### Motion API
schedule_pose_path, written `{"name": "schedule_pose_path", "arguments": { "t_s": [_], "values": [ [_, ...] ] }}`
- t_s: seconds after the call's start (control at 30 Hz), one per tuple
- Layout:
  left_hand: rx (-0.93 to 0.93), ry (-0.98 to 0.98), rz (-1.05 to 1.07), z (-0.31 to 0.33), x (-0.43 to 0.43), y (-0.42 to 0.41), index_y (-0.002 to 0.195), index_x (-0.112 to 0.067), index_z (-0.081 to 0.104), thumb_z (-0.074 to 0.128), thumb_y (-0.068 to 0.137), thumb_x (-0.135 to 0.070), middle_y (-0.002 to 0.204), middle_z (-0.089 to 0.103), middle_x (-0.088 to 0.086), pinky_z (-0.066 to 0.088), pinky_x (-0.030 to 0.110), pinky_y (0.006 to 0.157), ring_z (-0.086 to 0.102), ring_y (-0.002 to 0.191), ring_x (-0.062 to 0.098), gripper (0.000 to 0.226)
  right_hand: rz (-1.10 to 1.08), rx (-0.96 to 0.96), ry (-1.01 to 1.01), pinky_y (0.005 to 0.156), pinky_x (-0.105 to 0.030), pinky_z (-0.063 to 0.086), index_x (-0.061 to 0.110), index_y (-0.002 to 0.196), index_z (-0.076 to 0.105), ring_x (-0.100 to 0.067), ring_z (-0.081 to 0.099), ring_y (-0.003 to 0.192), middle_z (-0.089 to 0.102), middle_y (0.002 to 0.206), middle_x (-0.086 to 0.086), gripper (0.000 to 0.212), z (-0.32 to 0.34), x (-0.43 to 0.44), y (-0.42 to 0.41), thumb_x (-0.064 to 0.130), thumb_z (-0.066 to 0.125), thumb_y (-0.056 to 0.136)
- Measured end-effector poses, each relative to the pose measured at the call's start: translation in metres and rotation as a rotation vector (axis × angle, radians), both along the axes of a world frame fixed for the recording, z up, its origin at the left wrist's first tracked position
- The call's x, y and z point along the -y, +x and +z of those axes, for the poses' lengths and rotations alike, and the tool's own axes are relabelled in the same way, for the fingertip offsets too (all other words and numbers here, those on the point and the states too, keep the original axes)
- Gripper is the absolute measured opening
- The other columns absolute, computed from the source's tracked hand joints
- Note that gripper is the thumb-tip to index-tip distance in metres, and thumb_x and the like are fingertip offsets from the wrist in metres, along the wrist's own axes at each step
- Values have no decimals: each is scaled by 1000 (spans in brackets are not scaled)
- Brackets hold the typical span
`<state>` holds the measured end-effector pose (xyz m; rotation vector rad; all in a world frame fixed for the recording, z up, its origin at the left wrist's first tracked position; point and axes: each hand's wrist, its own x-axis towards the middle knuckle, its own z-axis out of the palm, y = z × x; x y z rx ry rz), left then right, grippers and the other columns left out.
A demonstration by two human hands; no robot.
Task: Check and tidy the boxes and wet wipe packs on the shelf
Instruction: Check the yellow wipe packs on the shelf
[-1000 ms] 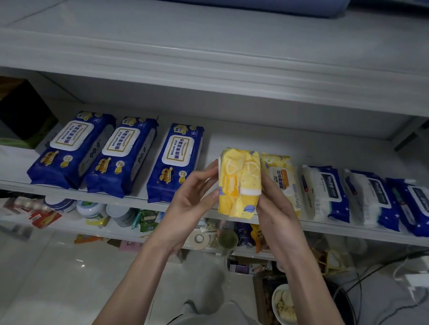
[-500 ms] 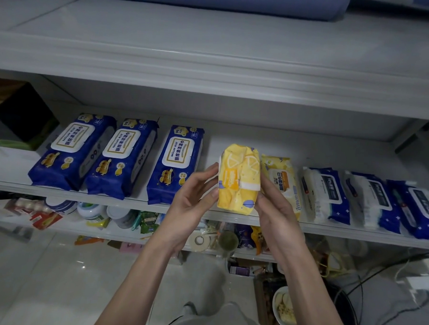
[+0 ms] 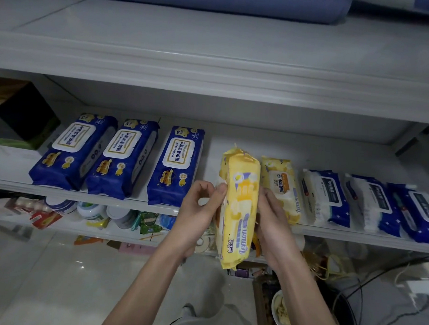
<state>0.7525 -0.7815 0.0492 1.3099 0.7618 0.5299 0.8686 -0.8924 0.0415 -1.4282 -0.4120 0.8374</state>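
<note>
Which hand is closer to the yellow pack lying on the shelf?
Right. The right hand is just in front of the shelf pack; the left hand is beyond the held lemon pack.

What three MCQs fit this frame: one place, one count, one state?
1. Where is the second yellow pack?
A on the shelf, right of the lemon pack
B on the floor
C atop the blue packs

2. How many dark blue packs lie left of the hands?
A two
B three
C five

3. The lemon pack is:
A flat on the shelf
B gripped by left hand and right hand
C gripped by one hand

Key: 1A, it lies beside the held pack; 2B, three lie side by side; 3B, a hand grips each side.
</note>
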Motion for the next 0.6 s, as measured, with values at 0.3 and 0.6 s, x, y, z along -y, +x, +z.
{"name": "schedule_pose_path", "arguments": {
  "t_s": [0.3, 0.6],
  "values": [
    [82, -247, -41, 8, -4, 2, 123, -19, 70, 48, 104, -39, 118, 74, 8, 54, 41, 94, 68, 113, 26, 35, 54, -21, 73, 105, -46, 53, 26, 145, 59, -19, 68, 124, 72, 133, 1, 40, 4, -6, -2, 28, 57, 105],
    [45, -257, -21, 24, -8, 11, 117, -14, 74, 47, 104, -44, 113, 76, 10, 49, 47, 108, 70, 111, 25, 43, -32, -10, 61, 84, -31, 51, 29, 130, 69, -13, 68, 97, 79, 112, 2, 28, 15, -21, -8, 31, 53, 107]
  ]
}}
